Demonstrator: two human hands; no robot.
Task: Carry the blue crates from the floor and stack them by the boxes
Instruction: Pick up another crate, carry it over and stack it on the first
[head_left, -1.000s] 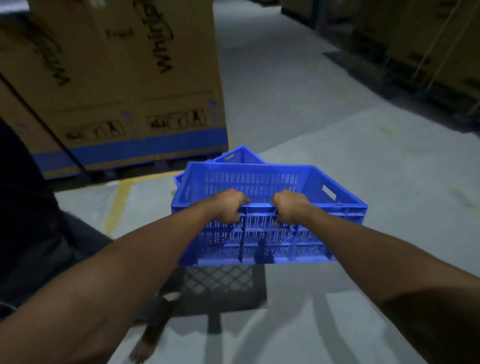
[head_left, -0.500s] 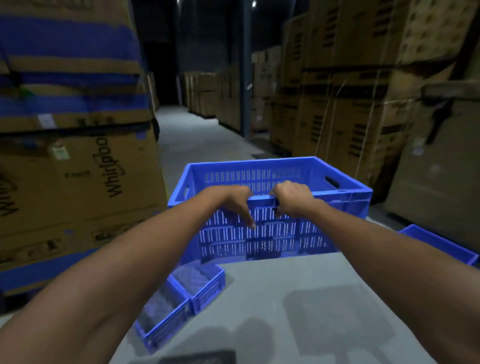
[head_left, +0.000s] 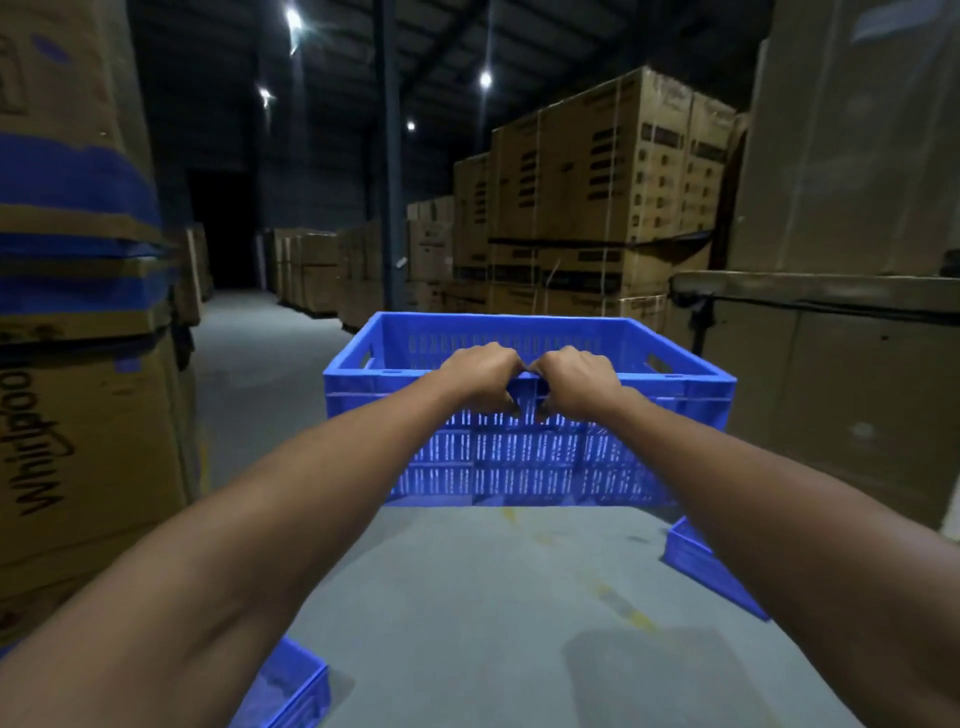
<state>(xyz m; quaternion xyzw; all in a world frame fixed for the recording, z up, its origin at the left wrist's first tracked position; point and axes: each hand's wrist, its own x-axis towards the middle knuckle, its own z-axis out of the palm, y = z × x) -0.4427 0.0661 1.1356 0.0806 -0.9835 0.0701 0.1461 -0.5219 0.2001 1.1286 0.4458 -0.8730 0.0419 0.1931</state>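
A blue slatted crate (head_left: 524, 467) hangs in the air straight in front of me, clear of the floor. My left hand (head_left: 480, 376) and my right hand (head_left: 576, 382) grip the middle of its near rim, side by side and almost touching. Another blue crate (head_left: 701, 564) lies on the floor at the right, partly behind my right forearm. A third blue crate (head_left: 291, 691) shows at the bottom left, cut off by my left arm and the frame edge.
Tall cardboard boxes (head_left: 78, 415) with blue bands stand close on the left. Large cardboard boxes (head_left: 841, 374) rise close on the right. More stacked boxes (head_left: 587, 208) line the aisle behind. A grey concrete floor (head_left: 467, 597) runs ahead between them.
My view has lifted from the floor to the aisle. The crate stays in both hands, now higher and level. The floor crates have slid toward the bottom left and right.
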